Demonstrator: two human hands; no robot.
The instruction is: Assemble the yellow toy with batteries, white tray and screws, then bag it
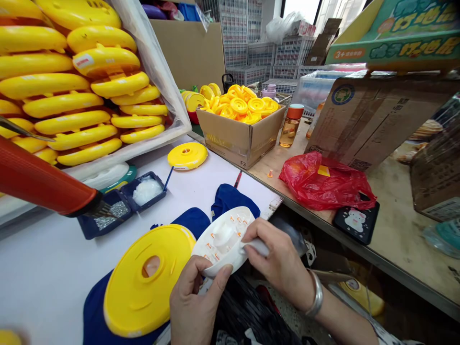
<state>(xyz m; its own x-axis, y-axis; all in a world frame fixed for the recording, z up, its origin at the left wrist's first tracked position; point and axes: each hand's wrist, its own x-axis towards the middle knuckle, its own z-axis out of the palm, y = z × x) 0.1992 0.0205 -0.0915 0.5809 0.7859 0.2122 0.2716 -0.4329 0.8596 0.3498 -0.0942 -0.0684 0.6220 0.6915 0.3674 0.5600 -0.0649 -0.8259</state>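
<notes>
My left hand (196,299) grips the lower rim of a white round plastic part (223,239) with small orange pegs inside it. My right hand (278,258) pinches the same part's right edge, thumb and fingers closed on it; a silver bangle sits on that wrist. A large yellow plastic disc (143,280) with a centre hole lies tilted just left of my hands, resting on a dark blue cloth (194,220) at the white table's (43,268) near edge.
A red-handled tool (43,184) hangs over blue trays of screws (108,213) and white bits. Stacked yellow shells (72,81) fill a bag at the left. Beyond lie a single yellow disc (187,155), a cardboard box of yellow parts (240,127), a red bag (325,179) and a bottle (291,125).
</notes>
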